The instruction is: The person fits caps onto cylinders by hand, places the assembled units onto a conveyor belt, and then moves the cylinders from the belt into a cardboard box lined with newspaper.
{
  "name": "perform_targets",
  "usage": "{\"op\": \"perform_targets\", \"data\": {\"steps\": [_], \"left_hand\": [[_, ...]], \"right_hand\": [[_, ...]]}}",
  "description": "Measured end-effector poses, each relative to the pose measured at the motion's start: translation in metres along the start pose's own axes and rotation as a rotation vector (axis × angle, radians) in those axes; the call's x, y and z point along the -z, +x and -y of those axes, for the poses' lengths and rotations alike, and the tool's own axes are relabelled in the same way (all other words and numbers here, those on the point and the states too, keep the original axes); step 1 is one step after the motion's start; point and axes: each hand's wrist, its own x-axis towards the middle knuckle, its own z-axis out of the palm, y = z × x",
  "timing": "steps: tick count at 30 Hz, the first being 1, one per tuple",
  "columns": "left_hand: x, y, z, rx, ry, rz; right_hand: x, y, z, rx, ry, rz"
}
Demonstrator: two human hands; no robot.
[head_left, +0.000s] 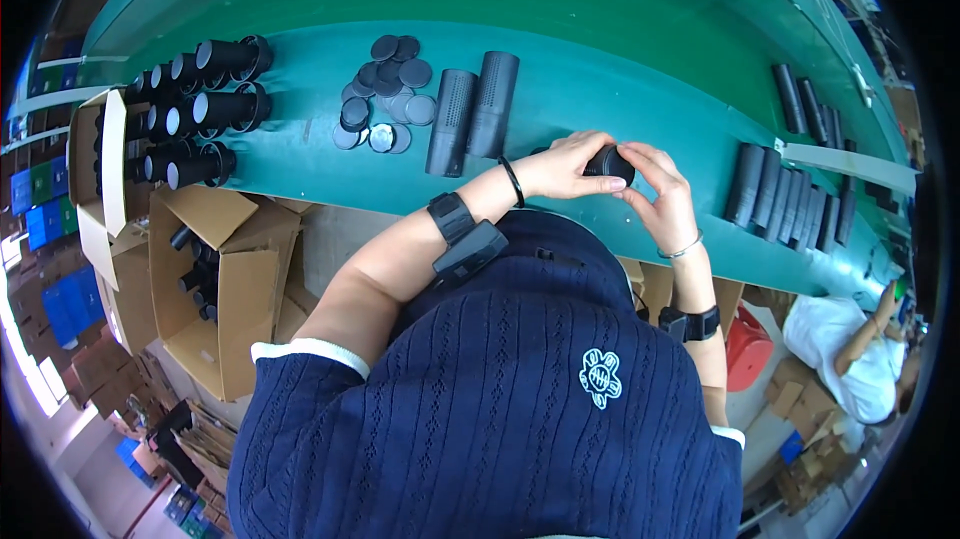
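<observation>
Just over the bench's near edge, my left hand [568, 169] is wrapped round a black cylindrical housing [612, 165], whose round, ridged end faces right. My right hand [662, 187] grips the rim of that end between thumb and fingers. Most of the housing's body is hidden behind the left hand. To the left of my hands, two black perforated tubes, a nearer one [452, 124] and another [493, 104], lie side by side. Past them is a loose pile of flat black discs [414, 73], with a silvery one [381, 138] among them.
Rows of black cylinders [215, 111] lie at the bench's left end. More black tubes [768, 189] are lined up on the right. The green bench [300, 164] has a raised back panel. Open cardboard boxes [245, 309] stand below left. A person in white [840, 359] is at far right.
</observation>
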Motion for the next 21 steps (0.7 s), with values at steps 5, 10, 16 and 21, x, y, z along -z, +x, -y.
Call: {"op": "perform_targets", "data": {"steps": [5,10,16,21], "left_hand": [[0.002,-0.002,0.0,-0.007,0.007,0.013],[0.003,-0.004,-0.002,0.002,-0.001,0.007],[0.006,-0.005,-0.003,-0.004,-0.001,0.018],[0.007,-0.005,0.0,-0.011,-0.031,0.018]], "right_hand": [[-0.001,0.002,0.006,0.038,-0.057,0.014],[-0.005,0.0,0.004,0.004,0.009,-0.006],[-0.005,0.003,0.01,0.007,-0.04,0.011],[-0.006,0.004,0.015,0.018,-0.067,0.006]]}}
